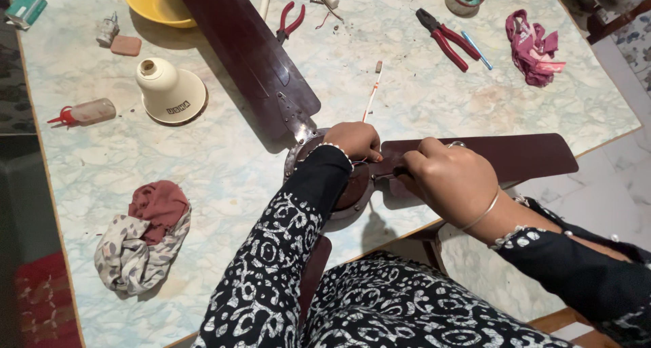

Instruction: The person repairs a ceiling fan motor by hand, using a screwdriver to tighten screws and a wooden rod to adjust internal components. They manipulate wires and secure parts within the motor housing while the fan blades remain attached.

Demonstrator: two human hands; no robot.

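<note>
- The ceiling fan [339, 178] lies flat at the near edge of the marble-pattern table [420, 90], its round motor hub under our hands and its dark brown blades [244, 50] spread outward, so the hub is easy to reach.
- Our left hand [354, 141] rests on the hub with the fingers curled together, it seems to hold the fan steady.
- Our right hand [447, 178] closes its fingers around a thin dark tool [386, 174] that points at the hub; we cannot tell its kind.
- Farther away lie red pliers [444, 37], a cream bell-shaped cover [169, 90], a yellow bowl [152, 2] and a crumpled cloth [142, 236].
</note>
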